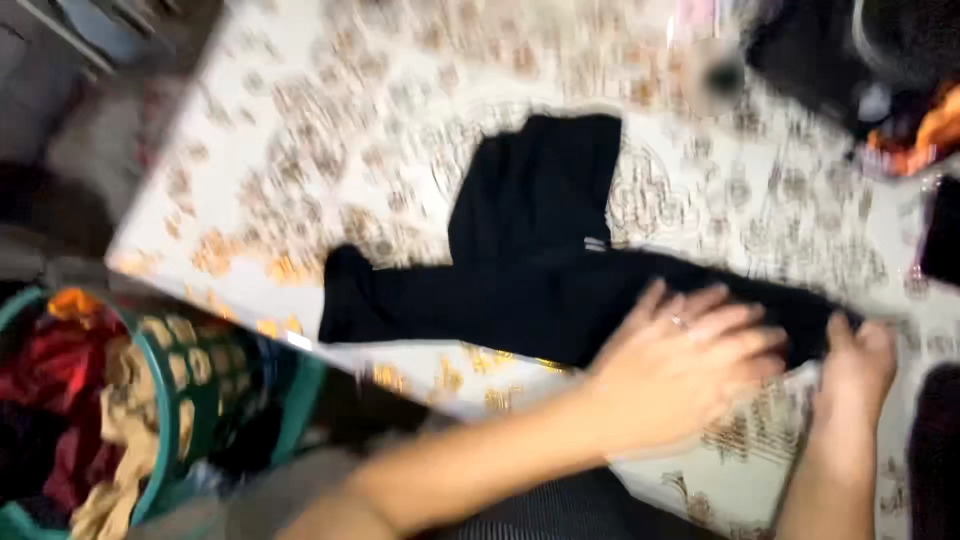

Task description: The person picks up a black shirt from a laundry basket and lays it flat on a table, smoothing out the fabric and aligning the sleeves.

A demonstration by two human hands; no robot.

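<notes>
A black garment (530,250) lies spread on a table covered with a white cloth with a gold pattern (330,130). One part of it runs up toward the far side, another stretches left to right along the near edge. My left hand (680,365) lies flat with spread fingers on the garment's right part, a ring on one finger. My right hand (860,365) grips the garment's right end, its fingers curled over the fabric. The picture is blurred by motion.
A green laundry basket (165,420) with red, orange and beige clothes stands at the lower left, below the table's edge. A dark pile with something orange (900,90) sits at the table's far right. A dark flat thing (942,230) lies at the right edge.
</notes>
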